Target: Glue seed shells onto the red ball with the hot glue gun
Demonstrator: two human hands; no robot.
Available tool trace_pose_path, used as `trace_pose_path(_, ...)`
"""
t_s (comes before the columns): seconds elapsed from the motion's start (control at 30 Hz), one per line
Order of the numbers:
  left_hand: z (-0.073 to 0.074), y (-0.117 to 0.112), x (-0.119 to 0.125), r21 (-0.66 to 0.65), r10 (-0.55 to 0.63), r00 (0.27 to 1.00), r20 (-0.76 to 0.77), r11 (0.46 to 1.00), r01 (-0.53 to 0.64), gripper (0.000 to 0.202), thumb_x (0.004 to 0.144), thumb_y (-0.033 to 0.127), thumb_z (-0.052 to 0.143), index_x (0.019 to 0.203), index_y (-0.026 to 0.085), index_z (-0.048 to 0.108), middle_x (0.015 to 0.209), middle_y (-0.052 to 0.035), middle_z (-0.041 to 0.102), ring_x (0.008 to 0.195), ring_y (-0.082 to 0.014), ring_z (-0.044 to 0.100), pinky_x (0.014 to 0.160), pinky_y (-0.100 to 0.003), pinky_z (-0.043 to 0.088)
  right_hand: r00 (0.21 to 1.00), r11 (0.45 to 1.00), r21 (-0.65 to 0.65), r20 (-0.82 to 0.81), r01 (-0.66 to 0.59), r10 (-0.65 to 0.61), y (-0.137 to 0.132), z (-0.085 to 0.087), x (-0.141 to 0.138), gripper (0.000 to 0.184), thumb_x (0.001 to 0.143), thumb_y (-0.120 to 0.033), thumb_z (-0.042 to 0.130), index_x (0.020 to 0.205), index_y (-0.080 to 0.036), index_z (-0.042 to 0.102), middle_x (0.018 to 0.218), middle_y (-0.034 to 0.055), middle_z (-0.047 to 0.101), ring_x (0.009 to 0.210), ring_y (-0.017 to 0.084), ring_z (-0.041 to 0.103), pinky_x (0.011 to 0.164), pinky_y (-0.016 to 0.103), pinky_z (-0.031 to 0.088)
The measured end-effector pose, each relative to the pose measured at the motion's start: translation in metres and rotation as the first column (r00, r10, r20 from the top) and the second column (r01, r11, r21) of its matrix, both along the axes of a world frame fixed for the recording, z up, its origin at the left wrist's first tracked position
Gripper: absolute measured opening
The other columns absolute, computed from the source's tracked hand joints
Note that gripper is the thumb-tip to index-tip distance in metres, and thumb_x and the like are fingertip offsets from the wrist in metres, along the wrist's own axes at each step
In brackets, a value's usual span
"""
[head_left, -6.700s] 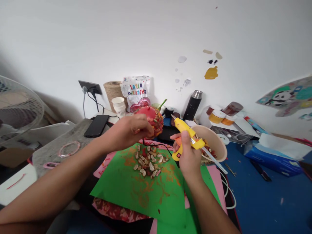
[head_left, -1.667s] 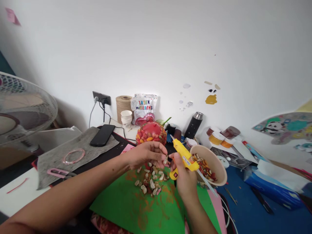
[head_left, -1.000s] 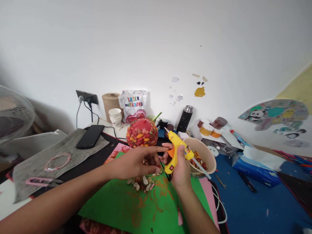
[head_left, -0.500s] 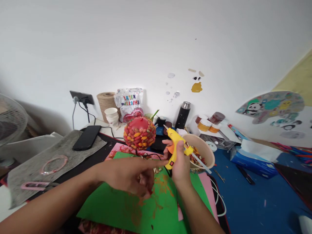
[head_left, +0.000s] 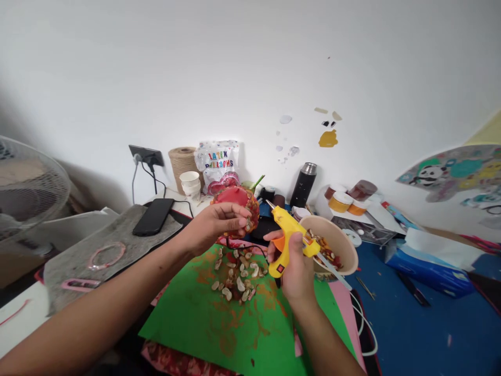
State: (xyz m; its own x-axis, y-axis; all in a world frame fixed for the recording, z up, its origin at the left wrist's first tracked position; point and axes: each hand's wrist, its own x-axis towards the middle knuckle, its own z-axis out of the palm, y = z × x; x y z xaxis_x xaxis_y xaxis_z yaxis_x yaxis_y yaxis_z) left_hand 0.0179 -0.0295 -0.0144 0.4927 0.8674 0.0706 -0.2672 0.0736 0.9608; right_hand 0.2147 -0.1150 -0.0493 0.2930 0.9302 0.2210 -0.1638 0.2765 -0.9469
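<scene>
Yellow glue gun in right hand; bag reads "LATEX BALLOONS".

Your left hand covers half the red ball; fingertip piece, perhaps a shell, too small; fan cropped left

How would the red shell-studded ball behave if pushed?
The red round ball studded with coloured shell pieces looks apt to roll. Its bumpy crust probably grips but may shed pieces if squeezed. The left hand seems to steady it with fingertips alone, so likely light.
</scene>
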Motion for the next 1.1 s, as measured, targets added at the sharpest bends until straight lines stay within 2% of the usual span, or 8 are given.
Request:
trace_pose_path(0.2,0.002,0.004,-0.004,0.076,0.119,0.993,0.022,0.990,-0.120,0.037,0.073,0.036,0.103,0.096,0.016,0.083,0.082,-0.0018,0.078,0.073,-0.0135,0.070,0.074,-0.026,0.057,0.995,0.997,-0.050,0.076,-0.066,0.070,-0.002,-0.003,-0.002,0.081,0.086,-0.096,0.059,0.079,-0.018,0.078,0.059,0.0009,0.059,0.049,0.014,0.052,0.043,0.023,0.040)
trace_pose_path(0.4,-0.001,0.007,-0.007,0.107,0.191,0.982,0.008,0.976,-0.191,0.035,0.075,0.035,0.102,0.098,0.017,0.083,0.087,-0.0029,0.080,0.075,-0.0137,0.071,0.076,-0.027,0.057,0.993,0.992,-0.085,0.071,-0.093,0.099,-0.005,-0.001,-0.004,0.074,0.080,-0.092,0.072,0.078,-0.018,0.078,0.058,-0.0006,0.057,0.050,0.013,0.052,0.042,0.021,0.039)
trace_pose_path(0.7,-0.002,0.007,-0.005,0.142,0.200,0.980,-0.010,0.970,-0.197,0.036,0.075,0.038,0.102,0.098,0.017,0.084,0.086,-0.0033,0.080,0.076,-0.0143,0.071,0.077,-0.027,0.057,0.990,0.993,-0.057,0.092,-0.101,0.106,-0.005,-0.006,-0.006,0.077,0.085,-0.093,0.067,0.074,-0.018,0.077,0.055,-0.0015,0.054,0.046,0.010,0.043,0.043,0.022,0.037)
trace_pose_path(0.9,-0.001,0.006,-0.006,0.169,0.236,0.971,-0.035,0.959,-0.227,0.038,0.075,0.040,0.102,0.101,0.018,0.086,0.088,-0.0033,0.081,0.078,-0.0141,0.072,0.078,-0.026,0.058,0.986,0.992,-0.042,0.112,-0.120,0.124,-0.005,-0.011,-0.004,0.073,0.090,-0.088,0.067,0.074,-0.018,0.078,0.056,-0.0012,0.054,0.049,0.012,0.048,0.047,0.024,0.043)
trace_pose_path(1.1,0.001,0.004,-0.004,0.179,0.243,0.968,-0.067,0.957,-0.228,0.037,0.073,0.042,0.103,0.097,0.019,0.087,0.085,-0.0029,0.082,0.077,-0.0146,0.073,0.077,-0.026,0.061,0.986,0.996,-0.050,0.145,-0.072,0.078,-0.005,-0.006,-0.005,0.077,0.085,-0.093,0.067,0.069,-0.019,0.076,0.055,-0.0008,0.053,0.047,0.012,0.048,0.043,0.023,0.041)
